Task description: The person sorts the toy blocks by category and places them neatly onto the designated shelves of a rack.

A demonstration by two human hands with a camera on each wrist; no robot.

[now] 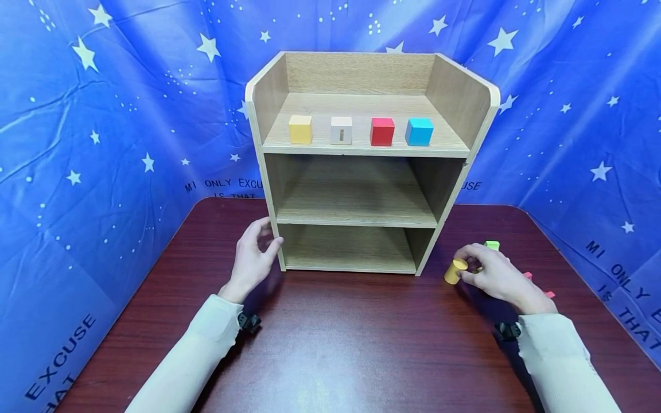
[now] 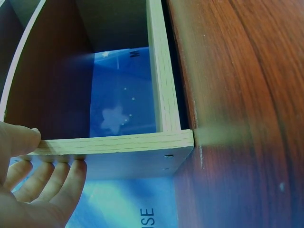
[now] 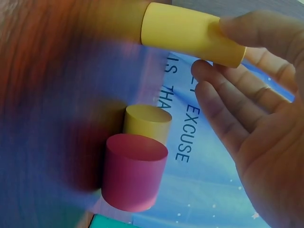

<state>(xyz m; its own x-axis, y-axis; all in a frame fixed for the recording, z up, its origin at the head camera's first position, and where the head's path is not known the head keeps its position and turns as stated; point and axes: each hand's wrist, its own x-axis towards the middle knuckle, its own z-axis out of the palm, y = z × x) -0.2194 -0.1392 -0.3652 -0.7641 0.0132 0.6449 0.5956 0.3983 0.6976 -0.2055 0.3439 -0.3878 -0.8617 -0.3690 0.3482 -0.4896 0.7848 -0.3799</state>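
My left hand (image 1: 252, 261) holds the left side panel of a wooden shelf unit (image 1: 356, 218), thumb at its front edge and fingers (image 2: 71, 185) against the outside face. Right of the unit, my right hand (image 1: 490, 274) pinches a yellow cylinder block (image 1: 455, 271) between thumb and fingers, close over the table. In the right wrist view the same cylinder lies across the top, and a shorter yellow cylinder (image 3: 148, 118) and a red cylinder (image 3: 135, 175) stand beside the hand.
On the top shelf stand a yellow cube (image 1: 300, 130), a white cube (image 1: 341, 131), a red cube (image 1: 382, 132) and a blue cube (image 1: 419, 132) in a row. A green block (image 1: 492, 245) shows behind my right hand. Starry blue cloth (image 1: 129, 115) surrounds the dark red table (image 1: 330, 338).
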